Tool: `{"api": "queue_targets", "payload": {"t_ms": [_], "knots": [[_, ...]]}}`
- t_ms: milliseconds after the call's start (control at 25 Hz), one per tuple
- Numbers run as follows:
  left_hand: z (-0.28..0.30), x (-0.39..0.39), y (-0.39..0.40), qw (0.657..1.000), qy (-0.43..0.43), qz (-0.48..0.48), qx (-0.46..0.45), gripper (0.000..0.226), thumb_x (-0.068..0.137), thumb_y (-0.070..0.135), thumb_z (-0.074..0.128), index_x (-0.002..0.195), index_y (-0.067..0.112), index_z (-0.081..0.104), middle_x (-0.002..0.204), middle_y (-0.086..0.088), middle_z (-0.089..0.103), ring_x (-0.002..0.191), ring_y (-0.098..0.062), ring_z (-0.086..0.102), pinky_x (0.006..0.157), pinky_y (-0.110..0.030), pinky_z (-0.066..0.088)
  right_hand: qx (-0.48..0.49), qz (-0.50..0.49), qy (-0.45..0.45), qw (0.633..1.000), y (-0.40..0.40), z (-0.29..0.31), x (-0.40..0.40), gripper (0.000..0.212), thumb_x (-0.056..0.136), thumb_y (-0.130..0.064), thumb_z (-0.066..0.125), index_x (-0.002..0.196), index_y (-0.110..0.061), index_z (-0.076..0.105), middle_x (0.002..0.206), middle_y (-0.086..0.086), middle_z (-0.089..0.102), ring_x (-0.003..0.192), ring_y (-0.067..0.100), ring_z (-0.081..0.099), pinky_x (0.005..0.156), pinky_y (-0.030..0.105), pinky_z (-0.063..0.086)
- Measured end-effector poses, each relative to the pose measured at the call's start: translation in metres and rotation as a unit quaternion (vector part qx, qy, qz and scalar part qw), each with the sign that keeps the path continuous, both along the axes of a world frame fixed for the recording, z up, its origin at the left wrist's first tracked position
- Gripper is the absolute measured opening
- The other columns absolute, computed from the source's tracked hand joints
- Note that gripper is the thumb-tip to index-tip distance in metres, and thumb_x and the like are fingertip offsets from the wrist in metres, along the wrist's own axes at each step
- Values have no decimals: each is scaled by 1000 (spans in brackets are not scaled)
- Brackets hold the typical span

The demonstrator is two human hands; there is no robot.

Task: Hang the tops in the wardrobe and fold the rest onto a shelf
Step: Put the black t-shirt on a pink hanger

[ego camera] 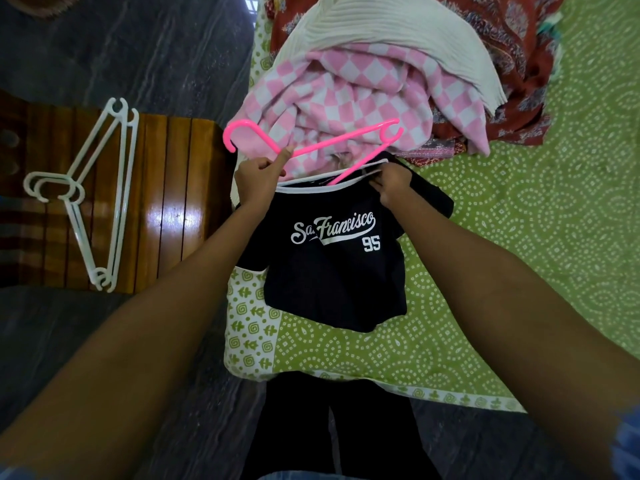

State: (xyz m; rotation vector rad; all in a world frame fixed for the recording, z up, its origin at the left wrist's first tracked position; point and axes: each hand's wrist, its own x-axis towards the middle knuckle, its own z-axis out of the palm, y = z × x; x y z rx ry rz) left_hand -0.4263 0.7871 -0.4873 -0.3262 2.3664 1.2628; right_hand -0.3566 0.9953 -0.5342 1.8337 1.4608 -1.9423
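Observation:
A black top (332,271) printed "San Francisco 95", with a white neck trim, hangs in front of me over the bed's edge. My left hand (258,178) grips a pink hanger (311,147) by its neck, thumb pressed on the bar, and also holds the top's left shoulder. One arm of the hanger runs down into the neckline. My right hand (393,185) pinches the right side of the neckline.
A heap of clothes lies on the green patterned bedsheet (519,237): a pink-and-white checked cloth (346,98), a cream ribbed piece (398,36), a red printed fabric (512,64). Two white hangers (100,188) rest on a wooden surface (173,202) at left. Dark stone floor (138,46) surrounds it.

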Motion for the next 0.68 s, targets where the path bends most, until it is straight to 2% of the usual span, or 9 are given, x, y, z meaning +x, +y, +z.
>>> {"api": "queue_targets", "payload": {"t_ms": [40,120,240,320,400,480,520,600,680], "knots": [[0,1,-2,1000,6,-5,3,44,79,47,67,49,16,55,46,11,58,59,-9,60,62,-28,44,-38,-32,22,998,7,2,3,19,86,-2,48,100,-3,62,92,16,64,76,23,62,54,30,54],[3,3,-4,999,21,-31,3,45,78,46,68,51,12,58,51,8,60,56,-2,58,62,-29,44,-128,-87,80,985,21,8,2,13,77,-4,53,86,-6,62,79,11,64,72,24,63,61,30,56],[8,9,-5,997,45,-57,4,49,77,46,69,63,-1,67,55,-3,61,48,2,51,61,-29,42,-158,-53,78,983,30,54,9,19,76,-9,51,76,-4,69,66,11,69,61,24,68,54,33,57],[12,11,-7,994,68,-81,-14,52,75,51,67,64,1,68,56,-10,62,54,-8,53,61,-35,43,-120,-67,59,989,37,66,13,24,82,-1,44,81,3,68,64,12,68,56,23,66,47,28,54],[15,15,-9,985,97,-133,-59,57,72,58,64,60,2,66,58,-15,62,57,-17,54,58,-36,41,23,-80,10,997,44,72,15,20,75,2,49,88,4,64,70,9,61,65,24,60,53,27,49],[24,23,-5,966,124,-197,-110,56,73,57,65,60,3,64,56,-12,60,57,-19,54,57,-33,39,211,36,-32,976,39,84,16,6,73,-1,52,72,-3,58,64,5,54,57,20,57,49,27,46],[29,27,-1,960,134,-213,-123,55,74,56,65,60,2,64,56,-11,60,57,-20,55,56,-32,40,243,94,-20,965,29,92,15,6,75,0,53,70,-4,55,61,5,53,46,16,57,43,25,47],[39,35,12,964,136,-194,-119,54,75,54,66,57,2,60,55,-9,58,56,-21,54,54,-31,38,199,187,52,961,5,102,17,10,80,4,54,72,-3,53,59,9,54,34,11,56,36,23,48],[49,38,21,978,120,-141,-98,49,75,53,67,53,10,54,54,-4,55,56,-19,51,55,-27,33,75,287,102,950,-13,115,24,10,83,3,57,78,-4,52,63,13,59,40,14,62,43,26,53]]}}
